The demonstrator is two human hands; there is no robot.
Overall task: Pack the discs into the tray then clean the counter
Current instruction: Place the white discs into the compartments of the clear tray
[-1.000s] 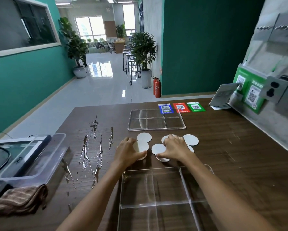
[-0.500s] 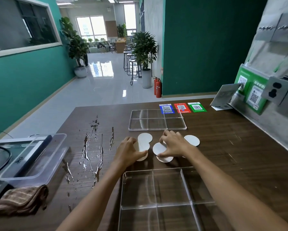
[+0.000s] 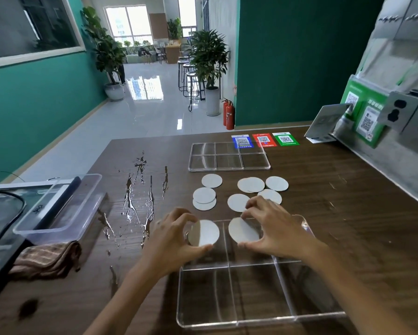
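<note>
Teal walls and a glossy tiled hallway with potted plants fill the background, and up front is a dark wood-grain worktop (image 3: 324,213). Going left to right: at about 9 o'clock sits an empty clear plastic tub (image 3: 60,204), with a crumpled brown striped cloth (image 3: 46,259) just below it at roughly 8 o'clock. Next over, streaks of spilled water (image 3: 140,197) run across the wood.

The left hand (image 3: 176,240) is pinching a round white flat disc (image 3: 204,232) between thumb and fingers, tilted up on edge over the far-left compartment of the clear acrylic divided tray (image 3: 239,320) at 6 o'clock. The right hand (image 3: 273,228) grips a second white disc (image 3: 243,230) the same way, over the compartment right beside it. Can't tell if either disc is touching the tray floor.

Loose white discs (image 3: 251,184) lie on the worktop around 12 o'clock of the hands, a couple overlapping, between the near tray and a clear flat gridded lid (image 3: 228,157) farther back. Past that are blue, red and green QR code cards (image 3: 263,139), and at 2 o'clock a green QR sign (image 3: 365,117) beside grey wall sockets (image 3: 408,114).
</note>
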